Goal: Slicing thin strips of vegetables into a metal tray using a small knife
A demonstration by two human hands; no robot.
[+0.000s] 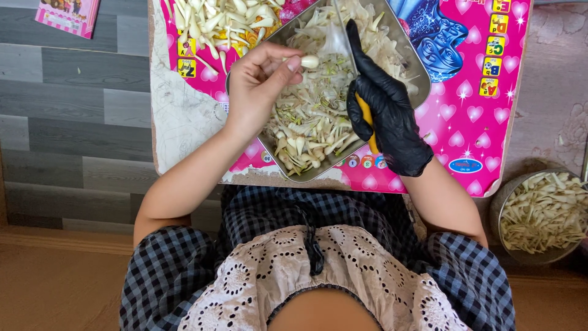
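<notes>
**Garlic peeling station: both hands over steel tray**

Left hand [260,83]: bare, over the left part of the steel tray [409,46]. Thumb and forefinger pinched tight on one peeled garlic clove [310,61], held just above the tray contents. Clove is whole, pale, clear of the pile below.

Right hand [383,110]: in black glove, fist closed round the yellow handle of a knife [366,119]. Forefinger extended up along the blade; blade runs toward the tray's far rim, partly lost vs. the pale skins. Edge condition: cannot tell.

Tray: rectangular, set at an angle, filled w/ garlic skins and trimmed bits [312,119]; several cloves at its near corner.

Surface: tray sits on a pink board [484,129] printed w/ hearts and letter squares, worn bare at its left and near edges. Heap of pale cloves [223,21] on the board beyond the tray, top left.

Right of person, on floor level: round metal bowl [505,199] full of skins, well apart from the tray.

Floor at left: grey plank pattern. Person wears checked garment w/ white lace front.
</notes>
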